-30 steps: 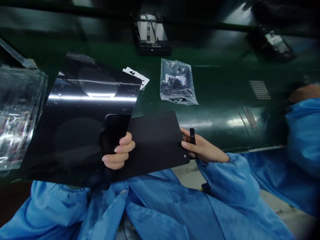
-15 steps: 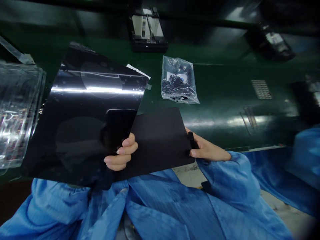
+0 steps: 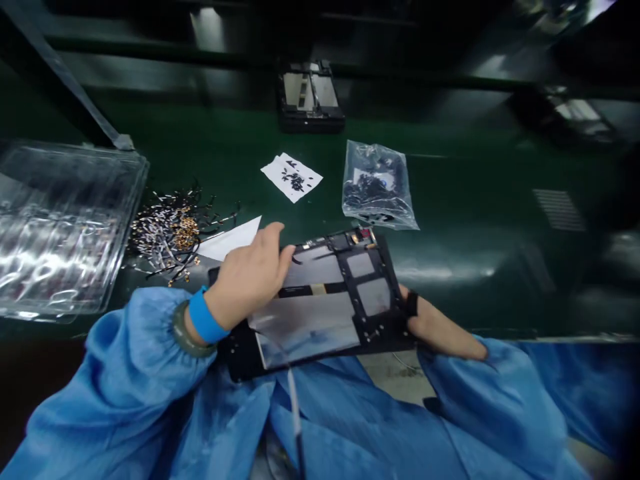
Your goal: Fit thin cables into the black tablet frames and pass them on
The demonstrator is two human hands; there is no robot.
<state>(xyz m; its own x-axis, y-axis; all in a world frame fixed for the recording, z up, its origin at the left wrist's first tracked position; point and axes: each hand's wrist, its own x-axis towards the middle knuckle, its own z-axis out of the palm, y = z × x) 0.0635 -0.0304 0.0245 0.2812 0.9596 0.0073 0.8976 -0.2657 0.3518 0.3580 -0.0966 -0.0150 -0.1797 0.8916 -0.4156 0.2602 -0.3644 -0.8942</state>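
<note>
An opened tablet chassis (image 3: 330, 300) lies tilted over my lap at the green bench's front edge, its inner side up, showing metal plates and a black frame. My left hand (image 3: 245, 280), with a blue wristband, rests palm down on its upper left corner, fingers curled over the edge. My right hand (image 3: 440, 330) grips the chassis's right edge from beneath, with most fingers hidden. A small black piece (image 3: 411, 303) shows by the right thumb.
On the green bench (image 3: 475, 200) lie a clear bag of small black parts (image 3: 377, 183), a white slip with tiny parts (image 3: 291, 177), a pile of thin cables (image 3: 170, 230), a white sheet (image 3: 233, 239) and clear plastic trays (image 3: 60, 227). Another opened device (image 3: 311, 93) sits farther back.
The glossy black sheet that my left hand held is gone from view. The dark panel now shows its inner side, and my left hand lies on top of it.
</note>
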